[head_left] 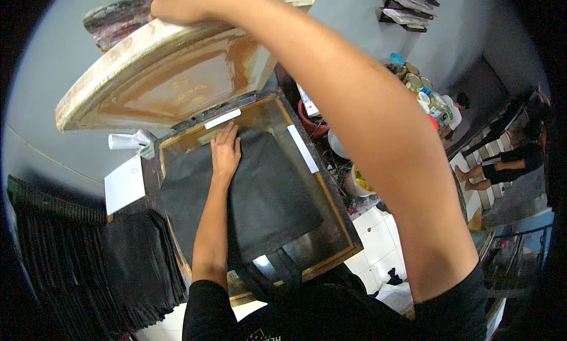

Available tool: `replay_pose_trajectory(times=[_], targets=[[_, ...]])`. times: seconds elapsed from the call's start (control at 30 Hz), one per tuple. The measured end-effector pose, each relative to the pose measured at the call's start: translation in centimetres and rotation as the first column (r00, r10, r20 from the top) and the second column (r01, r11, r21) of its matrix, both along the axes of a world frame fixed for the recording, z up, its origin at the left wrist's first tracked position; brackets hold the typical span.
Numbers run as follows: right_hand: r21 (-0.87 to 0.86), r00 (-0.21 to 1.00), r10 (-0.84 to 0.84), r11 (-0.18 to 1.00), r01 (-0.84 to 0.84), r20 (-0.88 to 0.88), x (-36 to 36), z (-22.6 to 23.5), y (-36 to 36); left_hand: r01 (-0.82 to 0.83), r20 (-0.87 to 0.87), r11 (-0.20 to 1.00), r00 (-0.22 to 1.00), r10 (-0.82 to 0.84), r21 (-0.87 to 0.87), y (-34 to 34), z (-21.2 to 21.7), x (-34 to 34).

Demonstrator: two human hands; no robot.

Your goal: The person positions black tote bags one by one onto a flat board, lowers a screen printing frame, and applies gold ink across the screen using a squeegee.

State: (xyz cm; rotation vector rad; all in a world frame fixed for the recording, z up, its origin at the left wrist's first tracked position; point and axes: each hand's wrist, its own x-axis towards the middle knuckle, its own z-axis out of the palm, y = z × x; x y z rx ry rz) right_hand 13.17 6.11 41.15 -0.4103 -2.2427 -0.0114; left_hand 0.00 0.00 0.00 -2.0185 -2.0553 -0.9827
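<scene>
A black cloth bag [271, 187] lies spread on a framed, glassy board [338, 223], its straps toward my body. My left hand [225, 149] rests flat on the bag's upper part, fingers stretched toward a white strip [222, 118] at the board's far edge. Above the board's far side a stained printing screen [177, 87] stands tilted up. My right hand [189, 3] closes over its upper frame edge; the top of the picture cuts it off and some fingers are hidden. Beside that hand, a paint-stained squeegee-like block [118, 22] sits behind the frame.
Stacked black bags [136, 252] fill the lower left. A white sheet [124, 185] and a white cup [121, 141] stand left of the board. Right of it are a bucket [359, 180] and several jars [434, 105]. Two people, one seated [514, 164], are far right.
</scene>
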Motion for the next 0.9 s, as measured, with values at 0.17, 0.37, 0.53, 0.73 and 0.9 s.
replay_pose_trajectory(times=[0.17, 0.37, 0.53, 0.73, 0.9], targets=[[0.016, 1.0, 0.02, 1.0, -0.02, -0.003, -1.0, -0.1, -0.4, -0.002, -0.102, 0.992, 0.995, 0.015, 0.126, -0.8, 0.3, -2.0], [-0.108, 0.753, -0.576, 0.767, 0.632, 0.32, -3.3, 3.3, -4.6, 0.004, -0.056, 0.997, 0.998, 0.0, 0.079, 1.0, -0.1, 0.6], [0.01, 1.0, -0.006, 1.0, 0.006, 0.003, -0.3, -0.1, 0.0, -0.013, -0.077, 0.995, 0.997, 0.021, 0.098, 0.2, 0.2, 0.0], [-0.043, 1.0, -0.031, 0.999, 0.031, 0.004, 0.5, 0.1, -1.0, -0.015, 0.001, 0.997, 1.0, 0.015, 0.078, 0.3, 0.3, 0.4], [-0.101, 1.0, -0.025, 0.995, 0.026, 0.011, 0.8, 0.3, -1.8, -0.017, 0.01, 0.991, 1.0, 0.016, 0.131, 0.0, 0.3, 0.3]])
